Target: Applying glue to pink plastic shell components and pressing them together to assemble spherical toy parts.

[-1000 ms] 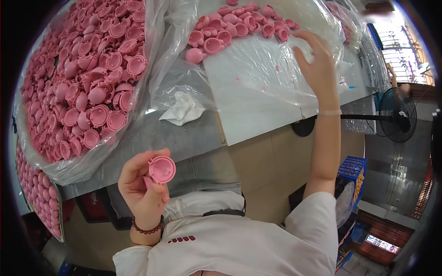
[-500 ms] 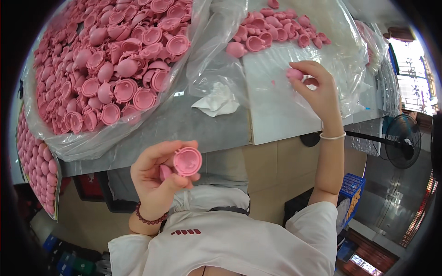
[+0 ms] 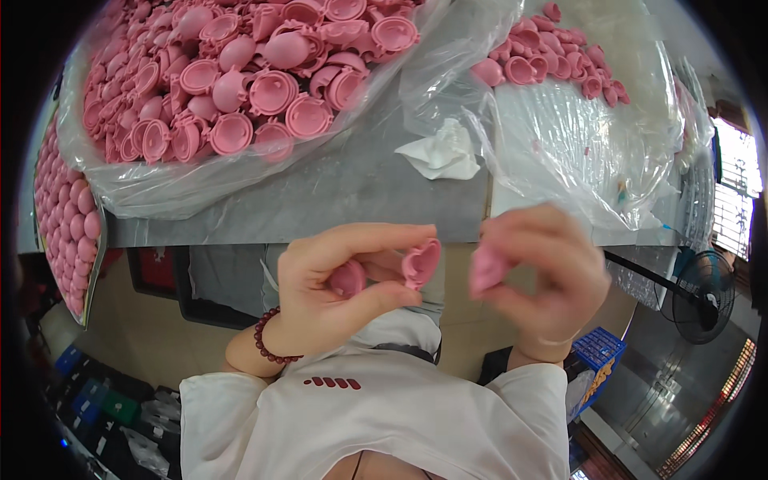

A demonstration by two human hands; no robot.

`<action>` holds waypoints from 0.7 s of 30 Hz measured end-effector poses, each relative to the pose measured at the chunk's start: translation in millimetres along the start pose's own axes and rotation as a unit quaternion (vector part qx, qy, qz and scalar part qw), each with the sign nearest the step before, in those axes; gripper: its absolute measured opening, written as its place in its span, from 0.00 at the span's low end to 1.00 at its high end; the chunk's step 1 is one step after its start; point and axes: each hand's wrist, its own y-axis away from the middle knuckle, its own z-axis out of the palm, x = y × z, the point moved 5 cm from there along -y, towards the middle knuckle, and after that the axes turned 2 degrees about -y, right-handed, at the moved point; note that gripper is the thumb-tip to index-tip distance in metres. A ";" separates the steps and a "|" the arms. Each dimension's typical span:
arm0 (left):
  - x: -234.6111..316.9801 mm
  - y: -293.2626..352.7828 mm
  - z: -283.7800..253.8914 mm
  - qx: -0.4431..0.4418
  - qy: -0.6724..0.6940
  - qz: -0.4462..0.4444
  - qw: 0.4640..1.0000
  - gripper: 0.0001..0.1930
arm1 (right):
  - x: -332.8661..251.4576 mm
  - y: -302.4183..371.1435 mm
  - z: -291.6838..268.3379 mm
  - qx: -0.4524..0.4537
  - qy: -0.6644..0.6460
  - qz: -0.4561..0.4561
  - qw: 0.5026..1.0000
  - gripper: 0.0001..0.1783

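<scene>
A pink cup-shaped half-shell [image 3: 422,264] is pinched between the thumb and fingertips of the left hand [image 3: 318,294]; a second pink half-shell [image 3: 347,278] is tucked deeper, within the curl of the same fingers. Just to the right of those fingertips, apart from them, a pink piece [image 3: 487,269] is gripped between the thumb and fingers of the right hand [image 3: 564,280], its exact shape lost to blur. Beyond the left fingers, a clear plastic bag [image 3: 152,192] is filled with loose pink shells [image 3: 232,88]. A crumpled white tissue [image 3: 445,152] is seen beyond the gap between both sets of fingertips, on the grey tabletop [image 3: 336,184]. Farther beyond the right fingers, a smaller pink shell pile [image 3: 552,56] is spread on clear plastic sheeting [image 3: 592,152].
</scene>
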 end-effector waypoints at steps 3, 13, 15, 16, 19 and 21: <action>-3.2 2.9 0.8 -0.014 -0.016 0.059 0.998 0.19 | 1.8 -2.0 18.8 -0.056 0.069 -0.137 0.987 0.17; -7.5 3.9 1.3 -0.005 -0.029 0.041 0.999 0.20 | 10.7 9.3 26.6 -0.016 0.095 -0.105 0.990 0.19; -8.6 -0.1 3.2 -0.009 0.020 0.022 1.000 0.22 | 5.3 14.5 27.7 0.020 0.154 -0.155 0.976 0.20; -10.0 -1.1 3.4 -0.008 0.020 0.022 1.000 0.22 | 8.4 18.5 27.8 0.018 0.153 -0.156 0.976 0.20; -13.6 -2.4 2.5 0.001 0.054 0.018 0.998 0.25 | 3.1 33.5 31.6 0.034 0.208 -0.266 0.941 0.13; -15.0 -1.9 2.3 0.001 0.036 -0.023 0.999 0.26 | 2.1 33.9 34.6 0.034 0.209 -0.279 0.936 0.13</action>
